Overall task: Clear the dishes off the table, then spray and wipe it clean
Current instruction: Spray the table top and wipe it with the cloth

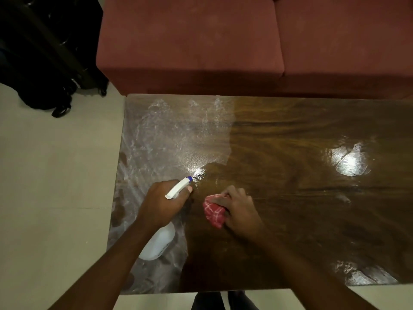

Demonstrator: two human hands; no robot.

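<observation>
A dark glossy wooden table [301, 198] fills the middle of the view, and no dishes stand on it. Its left part is covered with whitish wet spray film [161, 135]. My left hand [163, 204] grips a white spray bottle [159, 242] with a blue nozzle tip pointing toward the table's middle, one finger on the trigger. Just to its right, my right hand [242, 210] presses a bunched red-and-white checked cloth [213, 212] onto the tabletop.
A red sofa [245, 41] stands right behind the table's far edge. A black bag or suitcase [44, 59] sits on the pale tiled floor [55, 175] at the far left. Bright light reflections and a wet patch lie on the table's right side.
</observation>
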